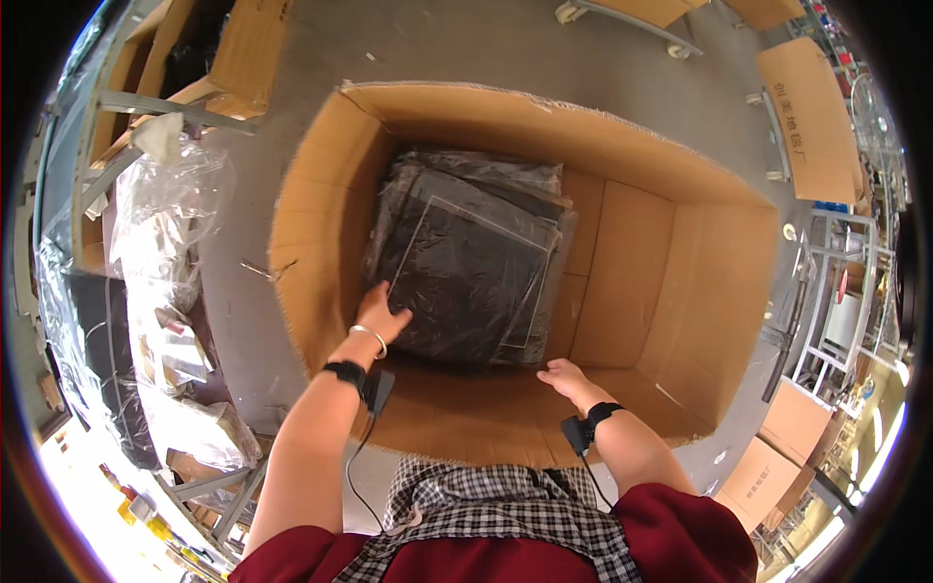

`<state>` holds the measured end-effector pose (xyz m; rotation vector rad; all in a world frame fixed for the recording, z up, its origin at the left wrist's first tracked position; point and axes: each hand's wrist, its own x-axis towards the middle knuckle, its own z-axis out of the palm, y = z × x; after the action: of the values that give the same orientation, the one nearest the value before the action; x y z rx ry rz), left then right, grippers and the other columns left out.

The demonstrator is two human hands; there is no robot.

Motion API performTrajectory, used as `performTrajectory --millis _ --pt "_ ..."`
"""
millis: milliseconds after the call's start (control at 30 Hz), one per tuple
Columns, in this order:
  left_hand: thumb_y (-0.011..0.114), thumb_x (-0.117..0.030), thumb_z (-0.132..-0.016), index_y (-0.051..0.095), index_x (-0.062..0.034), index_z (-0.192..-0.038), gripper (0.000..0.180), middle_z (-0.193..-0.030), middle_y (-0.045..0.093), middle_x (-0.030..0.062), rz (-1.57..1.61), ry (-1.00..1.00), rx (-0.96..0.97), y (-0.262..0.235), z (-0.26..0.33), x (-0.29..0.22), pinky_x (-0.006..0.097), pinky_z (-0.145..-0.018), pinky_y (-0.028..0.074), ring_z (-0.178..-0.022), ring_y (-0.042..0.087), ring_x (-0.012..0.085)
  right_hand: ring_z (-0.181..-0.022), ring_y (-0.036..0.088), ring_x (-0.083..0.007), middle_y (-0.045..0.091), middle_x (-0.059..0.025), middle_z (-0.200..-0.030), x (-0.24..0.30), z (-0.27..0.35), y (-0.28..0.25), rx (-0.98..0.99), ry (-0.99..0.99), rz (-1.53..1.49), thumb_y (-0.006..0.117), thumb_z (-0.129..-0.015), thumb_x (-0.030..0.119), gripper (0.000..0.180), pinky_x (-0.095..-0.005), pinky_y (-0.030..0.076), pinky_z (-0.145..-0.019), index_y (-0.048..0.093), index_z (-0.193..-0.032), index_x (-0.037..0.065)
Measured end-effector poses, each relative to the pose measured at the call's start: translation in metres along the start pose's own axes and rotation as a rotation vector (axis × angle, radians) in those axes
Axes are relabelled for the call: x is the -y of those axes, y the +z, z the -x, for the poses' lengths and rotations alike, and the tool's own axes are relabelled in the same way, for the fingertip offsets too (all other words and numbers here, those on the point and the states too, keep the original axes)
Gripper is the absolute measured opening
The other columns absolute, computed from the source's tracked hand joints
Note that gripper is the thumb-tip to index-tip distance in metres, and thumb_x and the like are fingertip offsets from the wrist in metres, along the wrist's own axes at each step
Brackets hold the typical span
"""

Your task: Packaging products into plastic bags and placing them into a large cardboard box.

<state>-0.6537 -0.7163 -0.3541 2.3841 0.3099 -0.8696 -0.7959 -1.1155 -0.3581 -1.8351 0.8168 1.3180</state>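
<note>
Forearms in wrist straps reach down from a person in a checked apron into a large open cardboard box (321,204). The right hand (569,377) hovers open and empty near the box's near wall. Further in, the left hand (379,313), fingers spread flat, presses the near-left corner of a stack of black plastic-wrapped bundles (471,257), which extends away toward the box's far wall.

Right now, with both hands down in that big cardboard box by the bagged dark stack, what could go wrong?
1. The left hand touches only the slick plastic at the corner of the bagged dark stack; it may slip or the film may tear.
2. The right hand rests on the box floor, off the stack, so a one-sided pull could slew the pile.
3. The cardboard box has a ragged rim that might snag the wrist cables.
</note>
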Motion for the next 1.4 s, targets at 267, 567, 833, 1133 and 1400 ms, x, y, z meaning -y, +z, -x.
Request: performTrajectory --millis 267,567,833,1133,1400 --pt "0.083 -0.027 -0.069 0.051 0.0059 -0.123 0.071 -0.122 0.059 0.0246 0.194 -0.194 -0.23 0.072 -0.128 0.065 0.04 -0.102 0.043 -0.117 0.056 0.0363 -0.123 0.052 -0.0309 0.052 -0.0241 -0.133 0.051 -0.156 0.04 -0.161 -0.23 -0.48 0.081 -0.075 0.029 0.083 -0.0374 0.041 -0.102 0.039 -0.135 -0.008" --pt "0.08 -0.038 -0.072 0.06 0.0051 -0.111 0.062 -0.104 0.067 0.0218 -0.011 -0.304 0.107 0.059 -0.097 0.053 0.042 -0.088 0.05 -0.101 0.064 0.0367 -0.111 0.057 -0.0222 0.062 -0.011 -0.122 0.066 -0.144 0.038 -0.164 -0.206 -0.6 0.075 -0.083 0.017 0.057 -0.0321 0.04 -0.098 0.049 -0.13 -0.001" --pt "0.07 -0.03 -0.079 0.058 -0.0039 -0.072 0.03 -0.073 0.06 0.014 -0.087 0.466 -0.041 0.006 0.078 -0.128 0.043 -0.058 0.05 -0.065 0.06 0.0344 -0.104 0.057 -0.0185 0.062 -0.0086 -0.116 0.044 -0.064 -0.01 -0.289 -0.28 -0.916 0.061 -0.095 0.015 0.036 -0.0328 0.045 -0.091 0.05 -0.126 0.003" --pt "0.073 -0.026 -0.078 0.064 -0.0036 -0.073 0.024 -0.071 0.06 0.0085 0.081 0.746 -0.098 -0.064 0.156 -0.159 0.036 -0.053 0.051 -0.059 0.061 0.0277 -0.106 0.057 -0.0186 0.058 -0.0077 -0.122 0.05 0.031 -0.027 -0.331 -0.317 -1.028 0.057 -0.097 0.012 0.039 -0.0323 0.047 -0.09 0.044 -0.133 0.007" --pt "0.08 -0.011 -0.073 0.069 -0.0038 -0.094 0.024 -0.085 0.069 0.0092 0.337 0.523 -0.437 -0.257 0.246 -0.084 0.033 -0.065 0.052 -0.072 0.066 0.0247 -0.114 0.053 -0.0193 0.052 -0.0094 -0.129 0.26 0.167 -0.025 -0.124 -0.879 -0.825 0.052 -0.096 0.007 0.045 -0.0342 0.042 -0.099 0.038 -0.138 0.0"
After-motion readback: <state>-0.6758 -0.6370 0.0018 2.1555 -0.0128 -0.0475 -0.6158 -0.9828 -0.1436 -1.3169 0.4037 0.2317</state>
